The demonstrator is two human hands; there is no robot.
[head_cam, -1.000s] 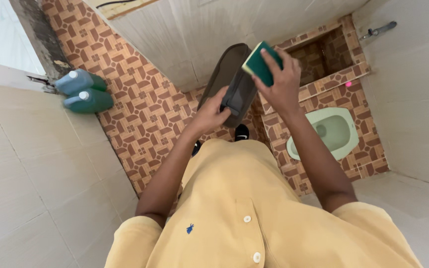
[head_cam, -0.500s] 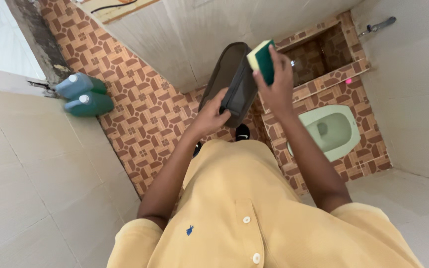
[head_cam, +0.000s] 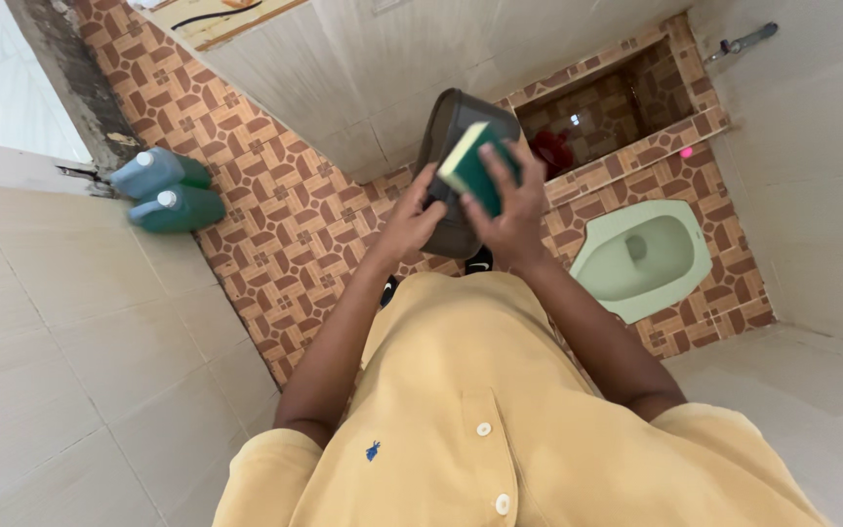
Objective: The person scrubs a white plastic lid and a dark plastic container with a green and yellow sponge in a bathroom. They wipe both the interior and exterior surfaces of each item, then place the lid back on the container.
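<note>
Two blue-green bottles (head_cam: pixel 166 190) lie by the wall, contents unseen. Left hand (head_cam: pixel 410 222) grips a dark pouch (head_cam: pixel 453 176), long axis pointing away from the body. Right hand (head_cam: pixel 507 207), fingers curled, clamps a green-and-yellow sponge (head_cam: pixel 472 166) against the pouch.

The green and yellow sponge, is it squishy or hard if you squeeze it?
Probably squishy: the sponge looks like soft foam with a thin green scrubbing face. It seems light, since the right hand pinches it with fingertips alone. The rough green side likely grips rather than slips.
</note>
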